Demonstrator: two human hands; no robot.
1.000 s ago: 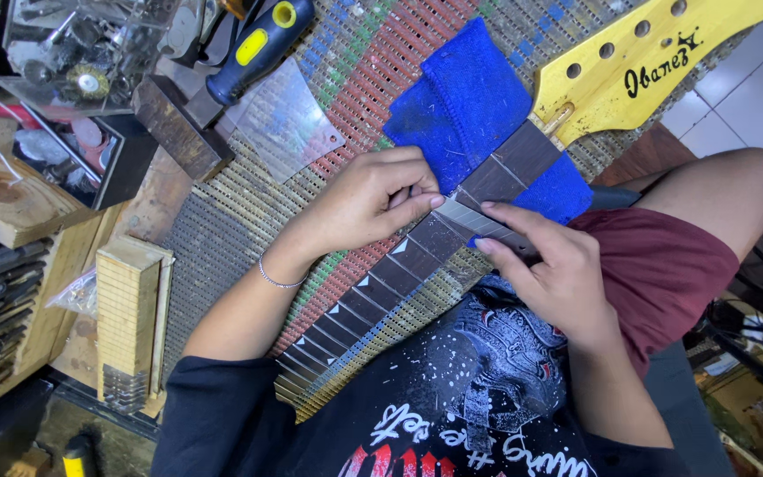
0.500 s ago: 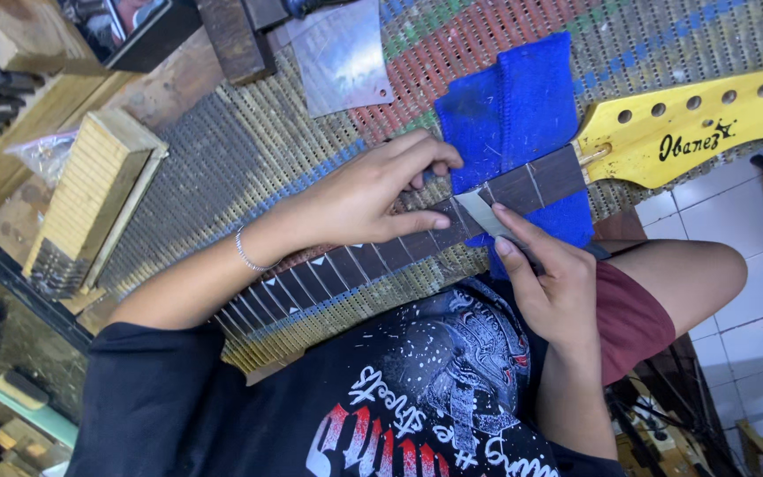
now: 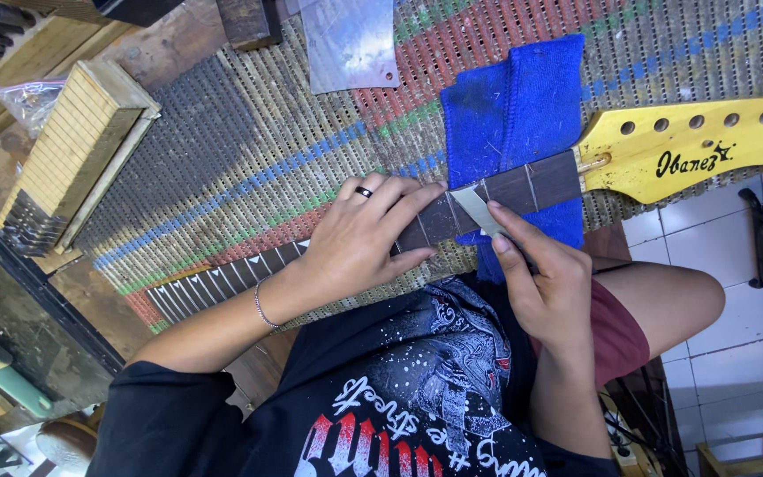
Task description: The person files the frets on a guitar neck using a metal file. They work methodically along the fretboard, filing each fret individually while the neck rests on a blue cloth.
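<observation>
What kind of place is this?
Most likely a guitar repair workshop. A guitar neck with a yellow headstock lies on a woven mat, and a fret-slotted wooden block sits on the bench.

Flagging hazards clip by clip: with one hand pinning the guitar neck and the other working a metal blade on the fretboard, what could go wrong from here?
1. The metal blade in the right hand sits close to the left hand fingertips; a slip might cut them.
2. The blade could gouge the dark fretboard.
3. The yellow headstock overhangs the woven mat, propped on a blue cloth; the neck may shift.
</observation>
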